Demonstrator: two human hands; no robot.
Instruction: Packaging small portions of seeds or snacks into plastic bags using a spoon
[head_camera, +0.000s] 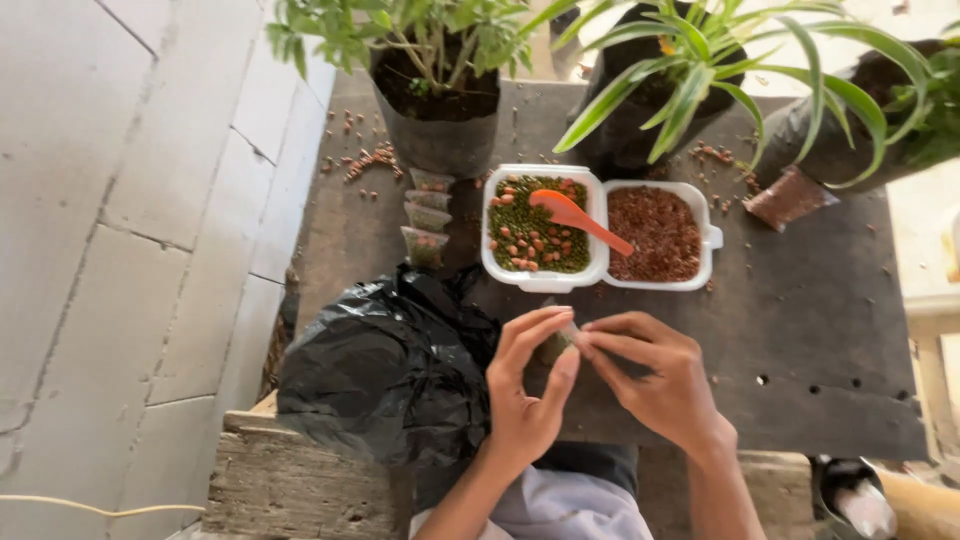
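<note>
Desk: dark board, scuffed, with small holes near its right near corner. The left edge runs close beside a pale block wall, with little room on that side. The right near quarter of the desk lies bare and gives the widest open room; past the right edge the ground is bright.

Hands: left hand and right hand meet at the near edge, middle. Both grips are pinched on one small packet, clear plastic with greenish fill, held between the fingertips just above the desk surface.

Bag: black plastic, crumpled, at the near left corner, touching the left wrist side.

Tray: white, two compartments, at the desk centre just beyond the hands. The left compartment holds green grains mixed with reddish pellets; the right compartment holds red-brown grains. Spoon: orange, lying slantwise across the divider, bowl in the left compartment.

Sachets: four small clear filled ones in a row, just left of the tray.

Pots: three dark planter bags with green plants along the far edge, leaves overhanging the tray. Loose pellets scattered at the far left corner.
</note>
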